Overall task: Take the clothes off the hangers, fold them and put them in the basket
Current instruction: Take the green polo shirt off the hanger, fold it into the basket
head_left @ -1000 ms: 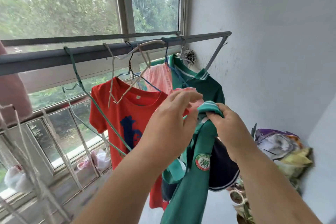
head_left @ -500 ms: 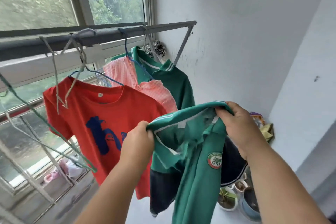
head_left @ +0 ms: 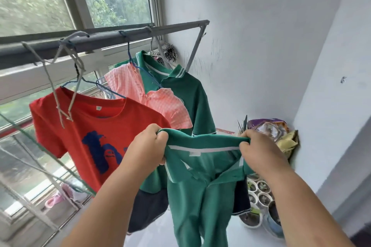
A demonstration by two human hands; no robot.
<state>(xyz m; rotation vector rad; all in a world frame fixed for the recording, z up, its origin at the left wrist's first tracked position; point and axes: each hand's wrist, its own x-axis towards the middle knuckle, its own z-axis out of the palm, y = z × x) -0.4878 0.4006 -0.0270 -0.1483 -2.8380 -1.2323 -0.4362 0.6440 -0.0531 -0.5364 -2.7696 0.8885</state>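
A green polo shirt (head_left: 202,182) with white collar stripes hangs stretched between my two hands in front of me, off any hanger. My left hand (head_left: 146,146) grips its left shoulder, and my right hand (head_left: 259,150) grips its right shoulder. On the grey rail (head_left: 112,36) by the window a red T-shirt (head_left: 84,126) with a blue print, a pink checked garment (head_left: 144,94) and another green polo (head_left: 188,94) hang on wire hangers. No basket is in view.
Empty wire hangers (head_left: 66,70) dangle from the rail at the left. Small plant pots (head_left: 259,192) and crumpled bags (head_left: 275,132) sit on the ledge in the right corner against the white wall (head_left: 261,46). A window grille (head_left: 30,196) runs low left.
My hands have moved apart and spread the green polo's shoulders wide; a second ago they were bunched close together at the collar. The view has swung to the right.
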